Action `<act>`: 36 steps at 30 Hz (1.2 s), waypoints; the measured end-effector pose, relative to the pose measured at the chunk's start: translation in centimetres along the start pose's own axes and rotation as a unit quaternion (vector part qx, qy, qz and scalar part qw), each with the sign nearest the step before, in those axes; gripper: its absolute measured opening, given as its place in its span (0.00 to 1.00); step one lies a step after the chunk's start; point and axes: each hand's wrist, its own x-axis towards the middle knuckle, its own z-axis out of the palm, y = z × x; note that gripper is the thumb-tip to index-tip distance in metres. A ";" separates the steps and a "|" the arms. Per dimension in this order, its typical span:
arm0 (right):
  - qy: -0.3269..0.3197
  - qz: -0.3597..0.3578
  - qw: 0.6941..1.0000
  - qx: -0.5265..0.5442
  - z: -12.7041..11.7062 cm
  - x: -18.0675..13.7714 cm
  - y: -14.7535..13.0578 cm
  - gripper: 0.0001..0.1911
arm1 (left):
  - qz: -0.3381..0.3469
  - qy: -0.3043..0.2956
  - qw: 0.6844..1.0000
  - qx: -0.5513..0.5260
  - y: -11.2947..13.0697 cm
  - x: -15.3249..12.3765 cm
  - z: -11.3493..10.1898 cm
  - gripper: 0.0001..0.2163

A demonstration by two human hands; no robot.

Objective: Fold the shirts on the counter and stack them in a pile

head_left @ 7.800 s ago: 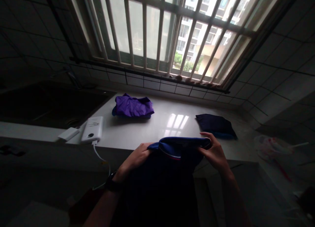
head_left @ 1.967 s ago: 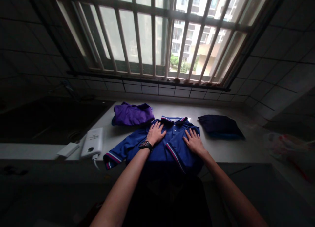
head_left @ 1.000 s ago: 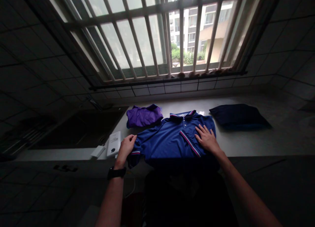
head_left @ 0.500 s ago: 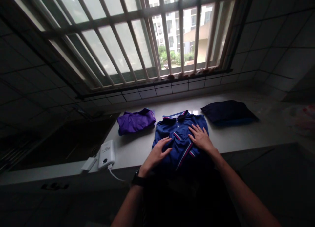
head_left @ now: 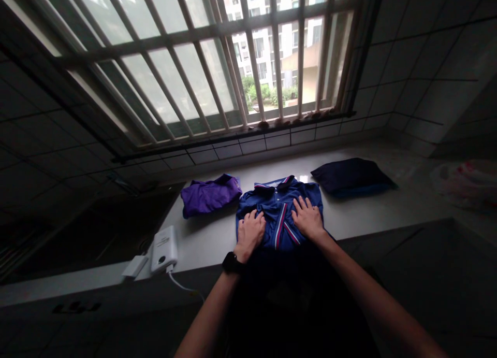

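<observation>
A blue polo shirt [head_left: 278, 213] with red-and-white striped trim lies face up on a white countertop [head_left: 205, 244], its collar towards the window. Its sleeve on my left is folded in over the body. My left hand [head_left: 249, 234] presses on that folded side, with a black watch [head_left: 232, 263] on the wrist. My right hand [head_left: 307, 219] lies flat on the other side of the shirt, fingers spread. The lower part of the shirt falls into shadow by my body and cannot be made out.
A folded purple garment [head_left: 209, 195] lies left of the shirt, and a dark navy folded garment [head_left: 351, 179] lies to its right. A white power bank [head_left: 164, 249] with a cable sits near the counter's front edge. A dark sink [head_left: 93, 228] is on the left.
The shirt's sleeve on my left now lies folded over the body, making the shirt narrower. My left hand has moved in from the cuff onto the shirt. The view has tilted slightly.
</observation>
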 end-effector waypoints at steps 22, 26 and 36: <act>-0.098 0.027 0.961 0.256 -8.4 12.2 2.8 0.07 | -0.112 -0.009 0.934 -0.340 -4.1 12.8 -5.4 0.11; 0.063 0.004 0.963 0.264 -13.4 15.0 1.3 0.17 | -0.088 0.148 0.919 -0.355 -4.4 16.7 -10.2 0.12; 0.202 -0.082 0.881 0.419 -7.3 -0.9 3.9 0.09 | 0.028 0.242 0.836 -0.491 -8.4 1.4 -6.2 0.07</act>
